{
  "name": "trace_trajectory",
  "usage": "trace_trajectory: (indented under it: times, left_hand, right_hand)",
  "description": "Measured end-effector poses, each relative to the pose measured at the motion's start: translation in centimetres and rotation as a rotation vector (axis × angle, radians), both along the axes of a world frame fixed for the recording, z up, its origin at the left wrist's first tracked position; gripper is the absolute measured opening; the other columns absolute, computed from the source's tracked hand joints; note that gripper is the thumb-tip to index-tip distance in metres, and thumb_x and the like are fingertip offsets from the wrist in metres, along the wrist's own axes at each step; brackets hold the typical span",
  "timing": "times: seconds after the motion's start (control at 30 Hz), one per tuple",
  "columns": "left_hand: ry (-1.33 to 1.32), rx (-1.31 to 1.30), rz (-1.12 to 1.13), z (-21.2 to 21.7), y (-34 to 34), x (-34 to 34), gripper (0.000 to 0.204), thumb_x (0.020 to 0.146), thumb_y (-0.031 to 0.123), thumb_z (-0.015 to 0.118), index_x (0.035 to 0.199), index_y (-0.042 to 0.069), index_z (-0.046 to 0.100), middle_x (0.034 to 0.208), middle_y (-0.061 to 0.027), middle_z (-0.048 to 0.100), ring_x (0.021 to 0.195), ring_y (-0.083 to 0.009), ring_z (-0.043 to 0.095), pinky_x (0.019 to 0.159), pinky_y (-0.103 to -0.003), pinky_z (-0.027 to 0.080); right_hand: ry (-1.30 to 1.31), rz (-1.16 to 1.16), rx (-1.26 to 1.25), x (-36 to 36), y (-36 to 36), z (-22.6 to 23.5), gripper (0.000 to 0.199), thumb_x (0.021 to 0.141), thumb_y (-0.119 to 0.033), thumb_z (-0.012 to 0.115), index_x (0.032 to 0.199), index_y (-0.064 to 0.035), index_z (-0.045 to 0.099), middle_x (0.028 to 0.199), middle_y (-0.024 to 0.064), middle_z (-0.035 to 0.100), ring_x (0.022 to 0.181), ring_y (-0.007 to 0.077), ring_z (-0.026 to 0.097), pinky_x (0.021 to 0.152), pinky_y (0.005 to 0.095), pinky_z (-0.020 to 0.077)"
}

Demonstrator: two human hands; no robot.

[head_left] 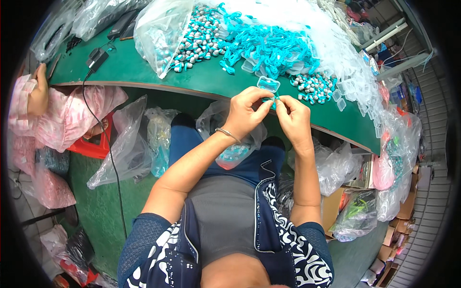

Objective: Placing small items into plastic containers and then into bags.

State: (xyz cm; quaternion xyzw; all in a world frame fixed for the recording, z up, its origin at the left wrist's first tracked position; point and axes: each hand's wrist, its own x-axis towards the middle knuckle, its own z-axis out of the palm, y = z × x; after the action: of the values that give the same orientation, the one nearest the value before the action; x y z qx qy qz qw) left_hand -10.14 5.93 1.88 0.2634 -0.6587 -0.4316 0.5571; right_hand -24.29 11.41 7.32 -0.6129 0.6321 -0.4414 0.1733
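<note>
Both our left hand (244, 111) and right hand (294, 120) pinch a small turquoise piece (274, 102) at the near edge of the green table (129, 69); our grip hides much of it, so we cannot tell its direction or long axis. Just beyond, a clear box (268, 85) lies lengthwise left to right, blocking the way to the turquoise cords (271, 45), with grey beads (312, 90) rightward

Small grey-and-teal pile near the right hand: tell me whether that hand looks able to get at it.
Probably yes: the pile lies just beyond the right hand, with nothing visible between them, though that hand seems busy with a teal item.
</note>
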Motion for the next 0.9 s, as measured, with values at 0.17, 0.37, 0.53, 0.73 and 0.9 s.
trace_trajectory:
  times: [0.17, 0.37, 0.53, 0.73, 0.9]
  left_hand:
    - [-0.055, -0.046, 0.027, 1.2, 0.6, 0.2, 0.035, 0.081, -0.002, 0.070, 0.116, 0.007, 0.069, 0.096, -0.0072, 0.067, 0.073, -0.0104, 0.062, 0.065, -0.025, 0.052]
    - [-0.132, -0.121, -0.017, 0.4, -0.3, 0.6, 0.029, 0.086, 0.004, 0.067, 0.115, 0.006, 0.069, 0.091, -0.0064, 0.063, 0.067, -0.0134, 0.057, 0.063, -0.029, 0.049]
    - [-0.195, 0.009, -0.135, 0.6, -1.1, 1.6, 0.018, 0.090, 0.008, 0.066, 0.106, 0.003, 0.070, 0.092, -0.0076, 0.063, 0.075, -0.0146, 0.058, 0.068, -0.029, 0.048]
    - [-0.159, -0.054, -0.034, 1.1, -1.7, 1.7, 0.015, 0.092, 0.011, 0.065, 0.102, 0.001, 0.069, 0.095, -0.0085, 0.064, 0.083, -0.0154, 0.061, 0.074, -0.027, 0.049]
    - [-0.201, 0.239, -0.236, 2.4, -2.3, 2.3, 0.020, 0.096, 0.017, 0.062, 0.105, -0.001, 0.067, 0.095, -0.0054, 0.068, 0.087, -0.0120, 0.062, 0.076, -0.026, 0.050]
  right_hand:
    - [0.110, 0.023, 0.043, -0.2, -0.3, 0.4, 0.012, 0.086, -0.006, 0.062, 0.087, 0.0034, 0.068, 0.075, 0.0171, 0.066, 0.060, 0.0248, 0.062, 0.058, 0.0363, 0.0475]
    - [0.285, 0.107, 0.047, -0.6, -0.8, 0.9, 0.012, 0.085, -0.008, 0.061, 0.084, 0.0027, 0.067, 0.077, 0.0185, 0.066, 0.067, 0.0354, 0.064, 0.064, 0.0416, 0.0493]
    - [0.228, 0.161, 0.035, -0.4, -0.9, 1.8, 0.011, 0.087, -0.008, 0.064, 0.087, 0.0020, 0.068, 0.079, 0.0165, 0.067, 0.065, 0.0276, 0.064, 0.061, 0.0363, 0.0494]
    - [0.039, 0.140, 0.047, 0.0, -1.2, 1.7, 0.011, 0.089, -0.007, 0.065, 0.089, 0.0036, 0.068, 0.076, 0.0097, 0.067, 0.062, 0.0122, 0.059, 0.057, 0.0279, 0.0469]
    - [-0.031, 0.112, 0.004, 0.0, -1.8, 1.1, 0.009, 0.088, -0.004, 0.065, 0.089, 0.0035, 0.068, 0.073, 0.0052, 0.065, 0.061, 0.0059, 0.055, 0.055, 0.0240, 0.0443]
